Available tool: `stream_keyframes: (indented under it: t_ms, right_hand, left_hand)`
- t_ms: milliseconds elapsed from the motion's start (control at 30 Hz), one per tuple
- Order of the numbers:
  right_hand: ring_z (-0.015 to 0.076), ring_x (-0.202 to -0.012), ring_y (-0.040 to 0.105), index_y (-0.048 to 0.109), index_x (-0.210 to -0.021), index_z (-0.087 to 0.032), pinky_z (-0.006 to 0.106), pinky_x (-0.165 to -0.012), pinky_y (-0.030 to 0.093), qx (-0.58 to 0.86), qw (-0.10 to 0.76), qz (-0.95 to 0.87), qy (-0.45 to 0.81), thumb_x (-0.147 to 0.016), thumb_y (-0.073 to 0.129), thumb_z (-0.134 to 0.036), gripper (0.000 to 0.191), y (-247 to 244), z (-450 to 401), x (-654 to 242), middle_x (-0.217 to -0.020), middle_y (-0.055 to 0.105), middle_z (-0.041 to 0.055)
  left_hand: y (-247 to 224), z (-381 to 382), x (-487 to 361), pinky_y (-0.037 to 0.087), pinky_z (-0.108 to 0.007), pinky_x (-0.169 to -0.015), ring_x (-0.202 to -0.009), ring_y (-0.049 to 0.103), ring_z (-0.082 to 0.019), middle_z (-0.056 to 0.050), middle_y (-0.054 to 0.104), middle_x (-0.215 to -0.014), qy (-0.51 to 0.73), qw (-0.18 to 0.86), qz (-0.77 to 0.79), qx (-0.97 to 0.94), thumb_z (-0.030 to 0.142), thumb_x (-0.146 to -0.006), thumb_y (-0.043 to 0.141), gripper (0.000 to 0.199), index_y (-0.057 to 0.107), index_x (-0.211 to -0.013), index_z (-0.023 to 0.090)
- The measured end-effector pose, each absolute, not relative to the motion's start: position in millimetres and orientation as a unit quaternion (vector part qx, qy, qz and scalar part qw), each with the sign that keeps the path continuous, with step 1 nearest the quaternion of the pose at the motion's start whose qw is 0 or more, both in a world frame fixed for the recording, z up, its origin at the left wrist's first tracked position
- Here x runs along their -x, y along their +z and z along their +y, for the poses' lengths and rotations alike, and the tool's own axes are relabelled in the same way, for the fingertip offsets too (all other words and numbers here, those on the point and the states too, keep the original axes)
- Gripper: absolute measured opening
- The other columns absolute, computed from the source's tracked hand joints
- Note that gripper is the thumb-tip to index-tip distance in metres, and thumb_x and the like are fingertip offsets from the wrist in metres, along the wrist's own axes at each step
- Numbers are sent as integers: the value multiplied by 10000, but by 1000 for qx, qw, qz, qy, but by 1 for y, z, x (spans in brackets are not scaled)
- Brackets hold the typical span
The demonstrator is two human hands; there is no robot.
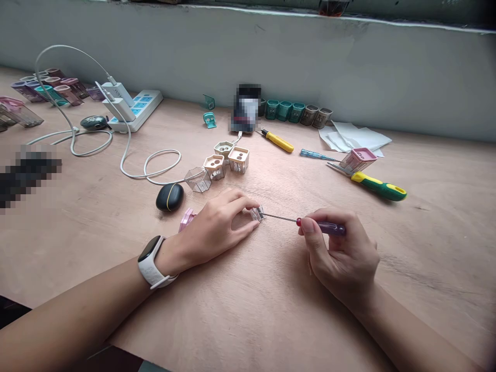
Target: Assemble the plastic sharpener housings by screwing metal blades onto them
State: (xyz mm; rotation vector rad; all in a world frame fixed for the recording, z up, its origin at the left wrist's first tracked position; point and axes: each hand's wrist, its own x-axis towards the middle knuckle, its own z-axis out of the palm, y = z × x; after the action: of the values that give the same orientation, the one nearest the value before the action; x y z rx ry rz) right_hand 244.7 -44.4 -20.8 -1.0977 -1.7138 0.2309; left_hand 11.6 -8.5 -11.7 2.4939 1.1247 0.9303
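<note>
My left hand (215, 222) pinches a small clear plastic sharpener part (257, 213) with a dark metal-looking piece in it, low over the wooden table. In my right hand (346, 258) is a screwdriver (327, 228) with a purple handle and a thin shaft. Its tip points left and meets the sharpener part; whether it sits in a screw is too small to tell. A pink plastic lid (187, 219) lies partly hidden behind my left wrist. Beyond that hand stand sharpeners with peach tops (214, 164) and a clear empty-looking container (198, 180).
A black oval case (169, 197) rests left of my left hand. White cables run to a power strip (143, 109). To the right lie a green-yellow screwdriver (382, 187), a pink sharpener (360, 159), a blue screwdriver (315, 154) and a yellow-handled tool (279, 142). Teal containers (284, 110) line the wall.
</note>
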Motion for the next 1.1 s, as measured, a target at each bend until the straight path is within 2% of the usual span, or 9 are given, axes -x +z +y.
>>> stream_keyframes:
  t_ms: [233,400,567,633,700,767,900,1100]
  right_hand:
    - [88,-617,659,631,-939,-208,218,-559,529,461,520,-714,85,-891,762,-215,140,-19,-46,-246,-772,687,-21]
    - [109,-585,654,627,-900,-199,233,-541,520,484,519,-693,125,-917,735,-280,137,-18,-43,-247,-724,673,-11]
    - [63,-444,508,579,-775,-181,209,-441,408,521,484,-691,129,-967,662,-366,280,-13,-37,-250,-593,590,-25]
    - [63,-451,504,592,-857,-179,197,-423,404,515,471,-695,174,-999,605,-371,239,-11,-36,-252,-634,599,-18]
    - [91,-552,590,582,-1032,-184,192,-462,471,497,471,-691,231,-1013,572,-363,181,-11,-35,-254,-744,644,6]
    - [116,-668,647,552,-1111,-191,203,-526,536,480,476,-687,266,-1012,570,-347,185,-13,-34,-255,-840,667,29]
    - [106,-642,628,591,-1013,-187,189,-485,493,482,476,-692,251,-990,614,-324,140,-18,-33,-255,-819,658,24]
    - [65,-491,485,630,-816,-166,200,-454,372,520,467,-693,175,-951,682,-381,259,-16,-30,-256,-597,562,-22]
  left_hand:
    - [-11,-9,-12,572,-287,-855,-963,698,-162,-55,702,-1072,339,124,376,-853,130,-889,730,280,675,-1160,171]
    - [-9,-10,-13,586,-282,-815,-904,693,-152,-64,697,-1049,356,107,374,-850,105,-886,714,290,676,-1167,165]
    - [-8,-9,-13,591,-255,-774,-812,674,-114,-59,679,-1025,368,111,369,-846,87,-894,693,279,676,-1163,160]
    - [-8,-9,-13,587,-238,-763,-790,673,-101,-54,670,-1013,372,111,370,-844,82,-895,693,274,682,-1159,152]
    - [-7,-9,-13,580,-223,-745,-768,674,-91,-54,666,-1004,376,111,372,-841,80,-895,694,267,688,-1155,140]
    - [-7,-9,-13,577,-221,-741,-765,679,-91,-58,669,-1009,380,112,373,-839,83,-896,696,261,691,-1152,131]
    - [-9,-7,-13,579,-248,-765,-771,695,-104,-57,686,-1016,389,108,380,-832,83,-888,704,264,696,-1147,136]
    - [-10,-7,-12,571,-259,-770,-783,695,-110,-56,700,-1012,397,101,373,-832,72,-888,698,277,697,-1155,146]
